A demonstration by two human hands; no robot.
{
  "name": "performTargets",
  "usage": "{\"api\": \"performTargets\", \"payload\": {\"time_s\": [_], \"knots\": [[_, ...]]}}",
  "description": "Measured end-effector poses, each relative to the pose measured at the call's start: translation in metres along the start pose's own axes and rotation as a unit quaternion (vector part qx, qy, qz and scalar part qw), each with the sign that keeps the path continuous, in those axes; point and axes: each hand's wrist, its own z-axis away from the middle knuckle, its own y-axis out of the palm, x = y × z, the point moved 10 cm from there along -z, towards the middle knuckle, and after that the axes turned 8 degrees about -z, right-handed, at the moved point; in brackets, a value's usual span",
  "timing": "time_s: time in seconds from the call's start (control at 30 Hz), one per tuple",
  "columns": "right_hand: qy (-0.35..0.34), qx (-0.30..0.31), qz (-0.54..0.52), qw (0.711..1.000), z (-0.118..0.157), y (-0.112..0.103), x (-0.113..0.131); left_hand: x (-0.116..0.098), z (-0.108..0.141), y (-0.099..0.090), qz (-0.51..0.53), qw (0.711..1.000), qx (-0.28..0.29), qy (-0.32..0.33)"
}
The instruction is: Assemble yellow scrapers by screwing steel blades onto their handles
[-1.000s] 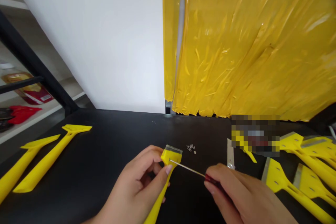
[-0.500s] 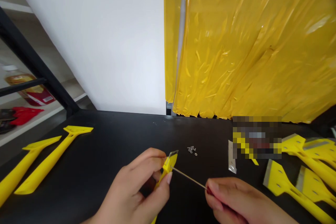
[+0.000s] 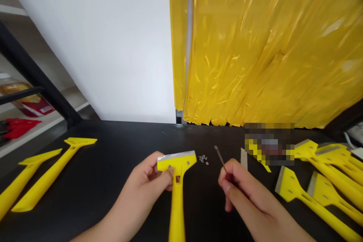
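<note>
My left hand grips a yellow scraper by the left side of its head, the thumb on its face near a screw. A metal blade strip runs along the scraper's top edge, and two screws show in the head. In my right hand is a thin screwdriver, its shaft pointing up and left, apart from the scraper; its handle is mostly hidden by the fingers. Between the hands, on the black table, lie several small screws and nuts.
Two yellow scraper handles lie at the left. Several scrapers with blades rest at the right, near a flat pale strip and a pixelated patch. Behind stand a white panel and yellow plastic sheeting. A shelf holds a bottle.
The screwdriver tip has come away from the scraper, and my right hand has turned it upward. My left hand has rotated the scraper from edge-on to face-on. The view has shifted slightly.
</note>
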Motion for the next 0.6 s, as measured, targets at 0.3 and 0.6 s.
{"api": "performTargets", "payload": {"time_s": [0.3, 0.6], "knots": [[-0.061, 0.119, 0.233, 0.963, 0.002, 0.038, -0.002, 0.035, 0.019, 0.050, 0.102, 0.979, 0.149, -0.089], [-0.213, -0.071, 0.425, 0.877, 0.029, -0.010, 0.028, -0.026, 0.019, -0.014, -0.290, 0.954, 0.036, 0.066]]}}
